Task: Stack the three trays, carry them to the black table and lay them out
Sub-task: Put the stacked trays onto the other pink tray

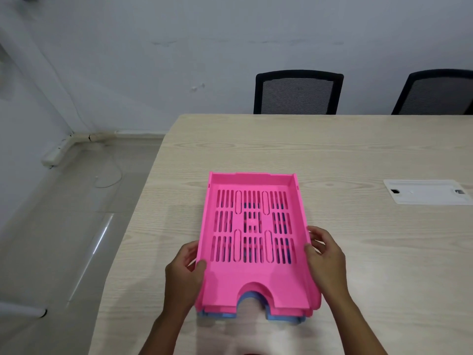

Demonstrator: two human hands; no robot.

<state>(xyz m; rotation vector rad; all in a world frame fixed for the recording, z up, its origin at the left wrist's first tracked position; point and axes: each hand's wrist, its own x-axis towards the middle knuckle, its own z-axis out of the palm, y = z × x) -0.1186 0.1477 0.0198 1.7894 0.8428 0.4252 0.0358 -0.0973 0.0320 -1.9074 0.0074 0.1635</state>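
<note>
A pink slotted tray [225, 280] lies on top of a stack on the light wooden table [358, 155]. A second pink rim peeks out just beneath it, and a blue tray [277, 319] shows at the bottom front edge. My left hand [185, 274] grips the stack's left side, thumb over the pink rim. My right hand [325, 254] holds the right side, fingers curled against the wall. The stack sits near the table's front left part.
Two black mesh chairs [298, 92] [435, 92] stand behind the table's far edge. A white cable-port cover [426, 192] is set in the tabletop at the right. Grey floor, a loose cable [110, 172] and a wall lie to the left.
</note>
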